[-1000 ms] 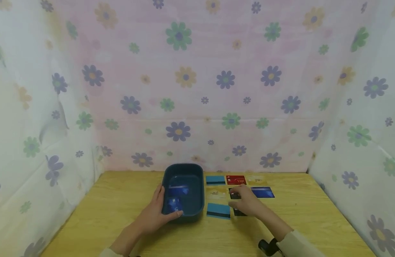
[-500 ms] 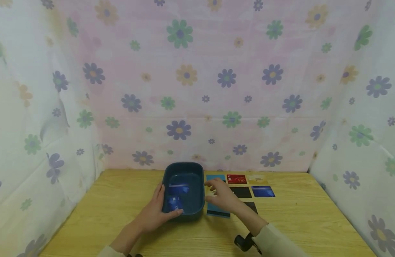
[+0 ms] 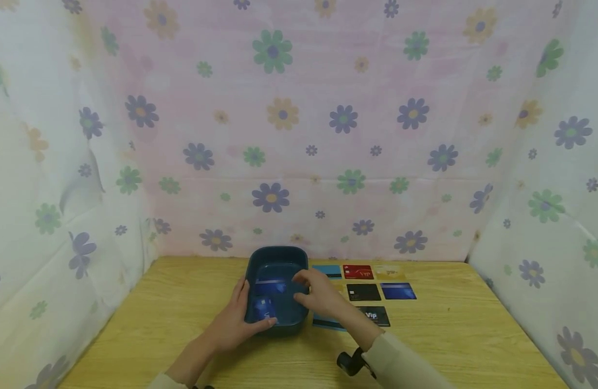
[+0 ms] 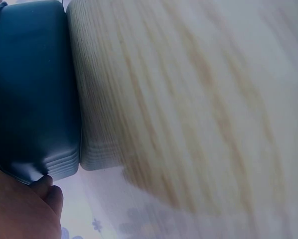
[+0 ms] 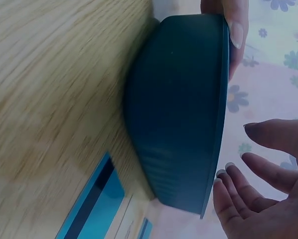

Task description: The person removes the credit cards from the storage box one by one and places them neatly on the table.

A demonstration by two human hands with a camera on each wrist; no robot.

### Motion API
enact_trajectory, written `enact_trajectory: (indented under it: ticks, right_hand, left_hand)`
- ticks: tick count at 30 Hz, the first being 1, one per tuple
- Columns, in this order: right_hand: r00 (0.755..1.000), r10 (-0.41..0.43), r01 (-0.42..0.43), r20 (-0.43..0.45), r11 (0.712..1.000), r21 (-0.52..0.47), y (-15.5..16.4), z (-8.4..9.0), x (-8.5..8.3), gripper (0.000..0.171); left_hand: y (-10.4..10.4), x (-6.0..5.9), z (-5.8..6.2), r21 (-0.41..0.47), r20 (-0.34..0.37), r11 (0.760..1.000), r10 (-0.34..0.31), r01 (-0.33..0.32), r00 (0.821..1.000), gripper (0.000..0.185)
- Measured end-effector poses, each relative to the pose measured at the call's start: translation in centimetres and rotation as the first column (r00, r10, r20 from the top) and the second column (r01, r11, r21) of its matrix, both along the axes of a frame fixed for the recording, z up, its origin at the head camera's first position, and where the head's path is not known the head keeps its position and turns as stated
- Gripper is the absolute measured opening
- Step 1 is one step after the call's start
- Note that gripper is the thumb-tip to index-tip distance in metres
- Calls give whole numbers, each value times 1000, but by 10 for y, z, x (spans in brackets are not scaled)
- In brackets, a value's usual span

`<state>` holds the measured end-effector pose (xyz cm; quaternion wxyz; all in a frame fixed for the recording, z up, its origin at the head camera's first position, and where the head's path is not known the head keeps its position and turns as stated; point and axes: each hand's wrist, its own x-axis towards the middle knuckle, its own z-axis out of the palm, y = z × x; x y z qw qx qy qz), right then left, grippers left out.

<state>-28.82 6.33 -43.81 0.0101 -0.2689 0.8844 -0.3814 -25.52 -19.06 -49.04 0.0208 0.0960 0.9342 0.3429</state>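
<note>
A dark teal plastic bin [image 3: 281,257] stands on the table with two blue cards inside, one [image 3: 269,285] behind the other [image 3: 263,307]. My left hand [image 3: 230,320] grips the bin's left side, thumb over the near rim and fingers along the outer wall. Over the right rim hovers my right hand [image 3: 319,294]. In the right wrist view its thumb [image 5: 276,134] and fingers are spread apart beside the rim, with nothing between them. Under and beside that hand lie light blue striped cards [image 3: 328,323], a black card [image 3: 364,292] and a black Vip card [image 3: 376,315].
Right of the bin, flat cards lie in rows on the wooden table [image 3: 454,335], among them a red VIP card [image 3: 358,272], a gold card [image 3: 389,271] and a blue card [image 3: 398,290]. Flowered cloth [image 3: 308,129] walls the back and both sides.
My right hand has moved left from over the black card, across the left column of cards, to the bin's right rim. My left hand and the bin have stayed put.
</note>
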Motion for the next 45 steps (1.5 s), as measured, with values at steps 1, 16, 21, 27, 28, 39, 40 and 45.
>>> enact_trajectory:
  ticks: [1, 16, 21, 27, 28, 39, 40, 45]
  right_hand:
    - [1000, 3, -3, 7, 1000, -5, -3, 1, -1, 33]
    - [981, -106, 117, 164, 992, -56, -64, -12, -22, 67]
    - [968, -153, 166, 200, 985, -52, -77, -25, -30, 78]
    - [953, -203, 208, 226, 978, 2, -84, -40, -37, 83]
    - [951, -214, 217, 222, 976, 9, -84, -41, -37, 83]
    - [936, -317, 312, 153, 948, 56, -84, -52, -50, 64]
    - [935, -323, 317, 150, 947, 60, -84, -52, -50, 62]
    - [932, -327, 320, 155, 945, 65, -85, -51, -50, 55]
  left_hand:
    - [0, 0, 0, -2, -1, 1000, -2, 2, 1000, 126]
    - [-6, 0, 3, 2, -12, 1000, 23, -23, 1000, 125]
    - [-6, 0, 3, 8, -9, 1000, 19, -19, 1000, 124]
    - [-5, 0, -1, 8, -7, 1000, 16, -16, 1000, 125]
    - [-5, 0, -2, 7, -8, 1000, 16, -16, 1000, 125]
    - [1, -2, -5, -1, -24, 1000, 20, -20, 1000, 125]
    - [1, -2, -5, -1, -24, 1000, 20, -20, 1000, 125]
    - [1, -2, -4, 9, -12, 1000, 23, -22, 1000, 125]
